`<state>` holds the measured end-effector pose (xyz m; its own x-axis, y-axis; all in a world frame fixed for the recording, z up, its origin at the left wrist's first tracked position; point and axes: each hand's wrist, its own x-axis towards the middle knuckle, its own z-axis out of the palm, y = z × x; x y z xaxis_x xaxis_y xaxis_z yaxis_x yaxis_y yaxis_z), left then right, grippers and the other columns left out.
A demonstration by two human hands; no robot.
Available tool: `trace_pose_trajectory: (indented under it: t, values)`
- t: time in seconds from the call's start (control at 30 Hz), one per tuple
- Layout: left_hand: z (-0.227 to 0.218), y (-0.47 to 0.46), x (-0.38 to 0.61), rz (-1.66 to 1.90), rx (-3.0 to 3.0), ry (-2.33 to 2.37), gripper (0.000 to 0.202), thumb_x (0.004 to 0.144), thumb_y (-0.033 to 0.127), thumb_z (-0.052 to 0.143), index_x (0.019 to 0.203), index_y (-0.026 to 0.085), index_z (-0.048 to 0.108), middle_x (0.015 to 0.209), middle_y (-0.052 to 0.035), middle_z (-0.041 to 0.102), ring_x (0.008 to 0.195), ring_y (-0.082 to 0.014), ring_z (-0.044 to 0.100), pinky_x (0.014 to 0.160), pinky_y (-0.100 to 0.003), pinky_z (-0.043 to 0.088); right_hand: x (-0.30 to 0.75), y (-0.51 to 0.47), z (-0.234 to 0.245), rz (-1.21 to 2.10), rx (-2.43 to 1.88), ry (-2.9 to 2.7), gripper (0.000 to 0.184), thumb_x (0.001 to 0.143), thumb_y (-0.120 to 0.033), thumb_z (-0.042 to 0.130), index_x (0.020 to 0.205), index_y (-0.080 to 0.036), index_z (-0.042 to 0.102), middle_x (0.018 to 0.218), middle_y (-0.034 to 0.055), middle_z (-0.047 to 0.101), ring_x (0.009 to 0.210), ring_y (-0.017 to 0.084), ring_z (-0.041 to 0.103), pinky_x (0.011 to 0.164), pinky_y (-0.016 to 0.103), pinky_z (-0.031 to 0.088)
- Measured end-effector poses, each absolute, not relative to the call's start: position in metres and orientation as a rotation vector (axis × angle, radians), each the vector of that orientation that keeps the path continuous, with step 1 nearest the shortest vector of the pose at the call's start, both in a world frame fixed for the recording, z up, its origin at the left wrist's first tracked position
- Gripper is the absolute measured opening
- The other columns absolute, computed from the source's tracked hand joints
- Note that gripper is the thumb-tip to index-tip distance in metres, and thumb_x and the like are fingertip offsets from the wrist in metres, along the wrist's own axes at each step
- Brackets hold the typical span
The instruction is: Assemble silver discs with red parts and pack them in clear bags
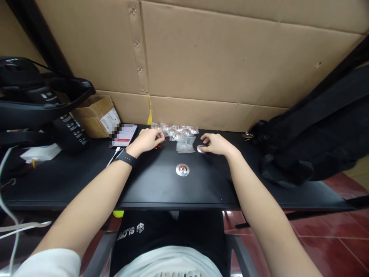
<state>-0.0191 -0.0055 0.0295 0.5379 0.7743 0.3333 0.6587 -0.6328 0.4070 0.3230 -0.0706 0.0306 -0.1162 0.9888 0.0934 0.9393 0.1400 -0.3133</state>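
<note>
A round silver metal disc (pixel 182 174) with a raised centre and a red mark on it lies flat on the black table. My right hand (pixel 216 144) has its fingers curled around the edge of a second silver disc (pixel 199 149), which its fingers partly cover. At the left, my left hand (pixel 149 140) is closed over several small red pieces (pixel 157 147), and a red tip shows at its fingertips. Between my hands lies a crumpled clear plastic bag (pixel 185 144). Behind it are several silver discs in clear wrappers (pixel 178 131).
A phone (pixel 124 135) with a white cable lies left of my left hand. Farther left stand an open cardboard box (pixel 99 115) and a large black bottle (pixel 70 129). A black bag (pixel 314 130) fills the right side. A cardboard wall (pixel 219 69) closes off the back.
</note>
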Motion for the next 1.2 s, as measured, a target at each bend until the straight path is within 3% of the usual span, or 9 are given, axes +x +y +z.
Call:
trace_pose_trajectory:
  t: [0.23,0.33,0.47,0.67,0.9,1.07,1.2]
  values:
    - [0.035,-0.017,-0.008,0.722,2.539,1.077,0.007,0.079,0.031,0.075,0.084,0.026,0.077,0.085,-0.0004,0.08,0.083,-0.0217,0.075,0.085,-0.031,0.049,0.311,-0.075,0.034,0.196,-1.983,-2.146,0.04,0.068,-0.033,0.085,0.106,-0.027,0.075,0.104,0.0028,0.078,0.098,0.025,0.072,0.079,0.031,0.05]
    - [0.032,-0.018,-0.003,0.743,2.516,1.055,0.012,0.077,0.032,0.079,0.088,0.027,0.08,0.085,-0.0025,0.081,0.086,-0.0248,0.077,0.087,-0.035,0.052,0.306,-0.077,0.035,0.113,-2.004,-2.136,0.045,0.065,-0.027,0.084,0.109,-0.029,0.075,0.107,0.0031,0.078,0.103,0.029,0.071,0.077,0.033,0.05]
    - [0.03,-0.017,-0.001,0.748,2.484,0.999,0.011,0.076,0.036,0.082,0.081,0.027,0.082,0.083,-0.0046,0.081,0.082,-0.0269,0.077,0.084,-0.037,0.056,0.308,-0.078,0.038,0.097,-1.975,-2.091,0.051,0.064,-0.031,0.083,0.114,-0.03,0.072,0.105,0.0023,0.078,0.101,0.03,0.072,0.077,0.035,0.051]
    - [0.04,-0.029,0.008,0.862,2.217,0.885,0.019,0.077,0.04,0.082,0.087,0.023,0.082,0.092,-0.0058,0.082,0.087,-0.0254,0.076,0.089,-0.04,0.057,0.311,-0.081,0.047,0.022,-1.579,-1.814,0.041,0.071,-0.032,0.077,0.111,-0.025,0.069,0.102,0.0034,0.077,0.087,0.023,0.071,0.08,0.035,0.055]
    - [0.045,-0.047,0.025,1.129,1.95,0.691,0.027,0.083,0.045,0.078,0.089,0.018,0.078,0.096,-0.0076,0.078,0.093,-0.0229,0.072,0.093,-0.039,0.055,0.257,-0.103,0.05,0.113,-1.073,-1.716,0.04,0.076,-0.032,0.074,0.114,-0.025,0.062,0.114,0.0054,0.074,0.092,0.022,0.069,0.073,0.033,0.055]
    - [0.044,-0.052,0.031,1.202,1.994,0.642,0.033,0.088,0.052,0.073,0.092,0.02,0.076,0.108,-0.0081,0.073,0.109,-0.0242,0.066,0.105,-0.04,0.048,0.218,-0.118,0.042,0.121,-1.041,-1.686,0.045,0.077,-0.032,0.076,0.119,-0.028,0.061,0.12,0.0058,0.072,0.099,0.025,0.068,0.08,0.038,0.056]
    - [0.04,-0.055,0.036,1.189,1.935,0.639,0.042,0.087,0.06,0.072,0.098,0.02,0.077,0.115,-0.0094,0.072,0.113,-0.0251,0.064,0.106,-0.039,0.047,0.212,-0.121,0.041,0.15,-1.037,-1.682,0.041,0.078,-0.032,0.077,0.117,-0.029,0.063,0.122,0.0059,0.072,0.102,0.026,0.067,0.086,0.042,0.057]
